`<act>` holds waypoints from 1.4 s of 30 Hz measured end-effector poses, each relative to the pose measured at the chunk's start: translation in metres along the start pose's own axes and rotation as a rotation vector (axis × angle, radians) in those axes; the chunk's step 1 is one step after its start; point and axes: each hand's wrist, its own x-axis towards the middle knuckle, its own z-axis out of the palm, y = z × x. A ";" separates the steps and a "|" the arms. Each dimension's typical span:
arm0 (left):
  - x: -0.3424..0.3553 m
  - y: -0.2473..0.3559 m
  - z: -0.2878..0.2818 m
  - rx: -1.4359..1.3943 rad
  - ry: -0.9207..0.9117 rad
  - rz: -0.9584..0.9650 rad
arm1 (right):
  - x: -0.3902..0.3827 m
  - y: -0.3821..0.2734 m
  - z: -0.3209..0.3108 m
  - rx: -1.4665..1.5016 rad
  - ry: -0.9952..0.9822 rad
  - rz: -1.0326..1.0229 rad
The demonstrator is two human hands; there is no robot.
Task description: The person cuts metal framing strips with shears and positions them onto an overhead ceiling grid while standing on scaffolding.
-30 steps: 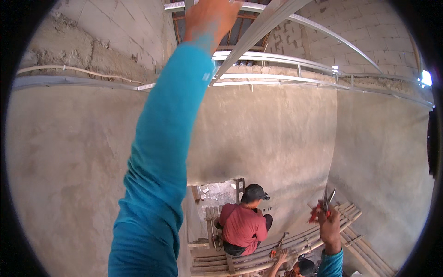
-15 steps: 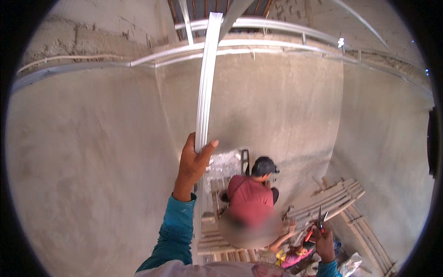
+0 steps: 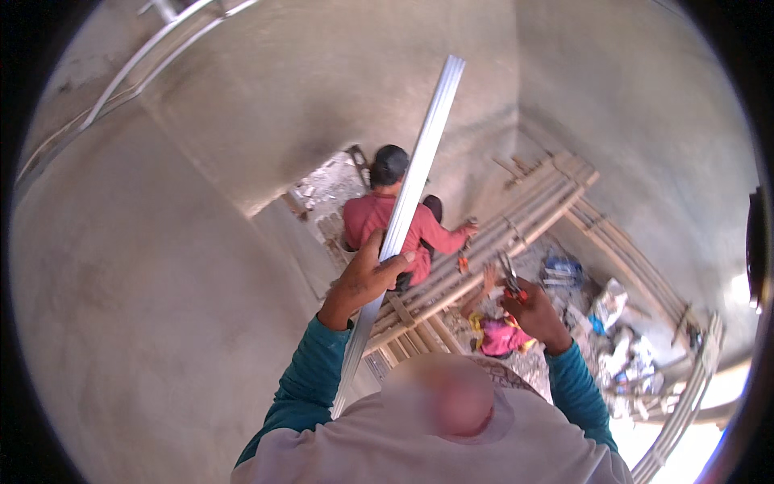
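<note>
My left hand (image 3: 363,278) is closed around a long, ribbed metal channel (image 3: 423,157). The channel leans up to the right, its lower part passing below my fist toward my forearm. Over at the right, my right hand (image 3: 536,316) grips a pair of tin snips (image 3: 511,278) with red handles, blades upward. The snips are apart from the channel. Part of their handles is hidden by my fingers.
A person in a red shirt and dark cap (image 3: 375,214) sits on a bamboo platform (image 3: 484,270) beyond the channel. Below it is another person in pink and yellow (image 3: 501,335). Sacks and debris (image 3: 629,351) lie at right. Metal framing (image 3: 153,52) runs along the plastered walls (image 3: 121,266).
The view has swung down and to the right. The channel now leans further right. My right hand has come up with the snips, and the seated person's arm is now stretched right.
</note>
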 end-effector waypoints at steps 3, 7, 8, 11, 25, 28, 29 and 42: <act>0.016 0.001 0.038 -0.012 -0.231 -0.038 | -0.014 -0.021 -0.008 0.072 -0.037 0.124; 0.026 -0.004 0.077 -0.021 -0.358 -0.052 | -0.027 -0.018 -0.012 -0.089 0.044 0.058; 0.028 -0.004 0.086 -0.043 -0.392 -0.057 | -0.031 -0.013 -0.016 -0.130 0.055 0.057; 0.033 -0.012 0.107 0.000 -0.483 -0.045 | -0.046 -0.002 -0.018 -0.289 0.107 0.030; 0.046 -0.022 0.150 0.059 -0.704 -0.018 | -0.077 -0.004 -0.019 -0.373 0.204 0.160; 0.048 -0.024 0.151 0.130 -0.687 0.018 | -0.077 -0.002 -0.018 -0.393 0.201 0.175; 0.050 -0.029 0.151 0.159 -0.677 0.058 | -0.076 -0.003 -0.018 -0.394 0.203 0.182; 0.042 -0.057 0.156 0.432 -0.547 0.447 | -0.077 0.011 -0.007 -0.368 0.199 0.228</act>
